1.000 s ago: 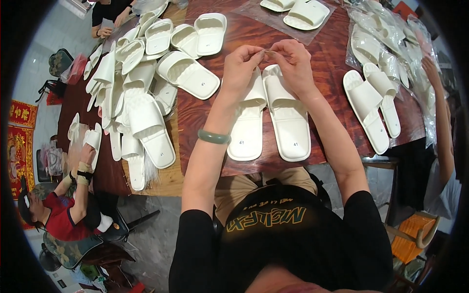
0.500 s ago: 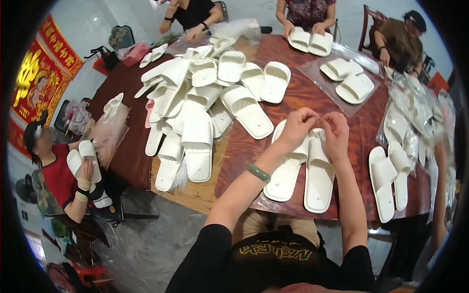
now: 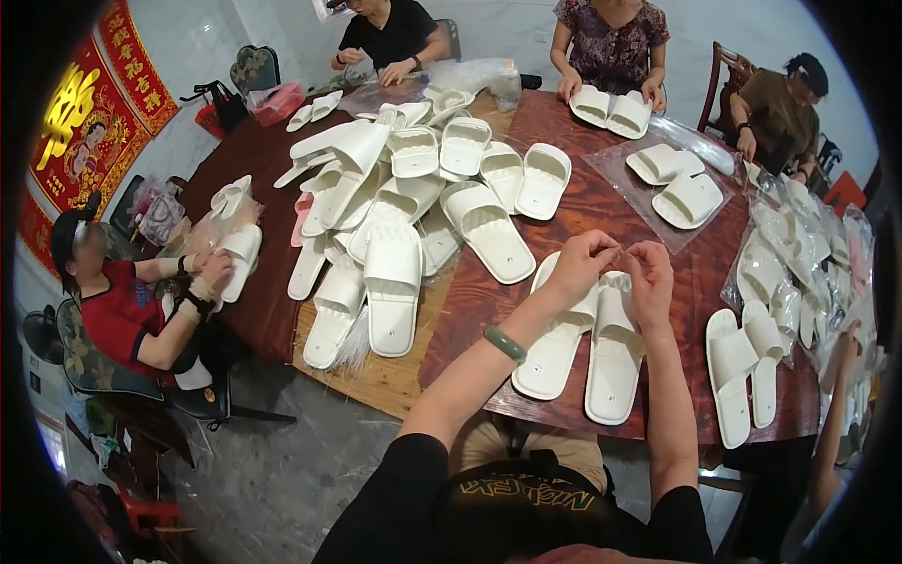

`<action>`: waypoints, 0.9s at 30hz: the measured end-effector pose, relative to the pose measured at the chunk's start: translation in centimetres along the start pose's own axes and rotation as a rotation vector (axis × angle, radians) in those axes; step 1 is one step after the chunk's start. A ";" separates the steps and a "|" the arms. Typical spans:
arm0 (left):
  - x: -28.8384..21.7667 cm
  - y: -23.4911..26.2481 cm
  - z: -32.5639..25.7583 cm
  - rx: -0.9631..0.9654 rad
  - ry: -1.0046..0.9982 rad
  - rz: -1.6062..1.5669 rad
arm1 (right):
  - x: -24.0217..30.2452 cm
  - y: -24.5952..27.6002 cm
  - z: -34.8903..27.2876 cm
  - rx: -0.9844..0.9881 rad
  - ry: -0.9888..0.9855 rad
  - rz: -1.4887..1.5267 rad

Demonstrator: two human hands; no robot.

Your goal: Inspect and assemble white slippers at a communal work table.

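Hovering close together, 2 hands (image 3: 580,267) (image 3: 650,284), 2 white slippers (image 3: 556,352) (image 3: 615,368)

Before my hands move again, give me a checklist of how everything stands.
1. Left hand and right hand close together above the front slippers: ok.
2. Front slippers flat, side by side, insoles up: ok.
3. Anything pinched between the hands: cannot tell, too small to make out.
4. Slippers at the right apart from the front ones: ok, bare table shows between.
5. Loose slippers at the left sorted into neat pairs: not ok, they lie heaped on one another.
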State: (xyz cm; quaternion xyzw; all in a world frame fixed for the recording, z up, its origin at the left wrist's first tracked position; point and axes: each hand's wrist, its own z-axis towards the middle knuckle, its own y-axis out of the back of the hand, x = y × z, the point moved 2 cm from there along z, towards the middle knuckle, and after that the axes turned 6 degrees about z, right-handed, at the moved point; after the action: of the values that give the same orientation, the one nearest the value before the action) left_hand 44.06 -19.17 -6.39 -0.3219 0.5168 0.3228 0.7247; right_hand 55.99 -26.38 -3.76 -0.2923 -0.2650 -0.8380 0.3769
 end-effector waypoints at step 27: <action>-1.7 -0.2 -0.6 -0.026 -0.007 0.158 | -0.2 0.0 -0.6 0.061 -0.120 0.139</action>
State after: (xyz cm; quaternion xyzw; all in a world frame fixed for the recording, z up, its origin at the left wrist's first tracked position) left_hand 43.41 -20.02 -4.86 -0.2882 0.5336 0.3867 0.6947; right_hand 55.88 -26.70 -4.34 -0.3479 -0.2917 -0.7825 0.4262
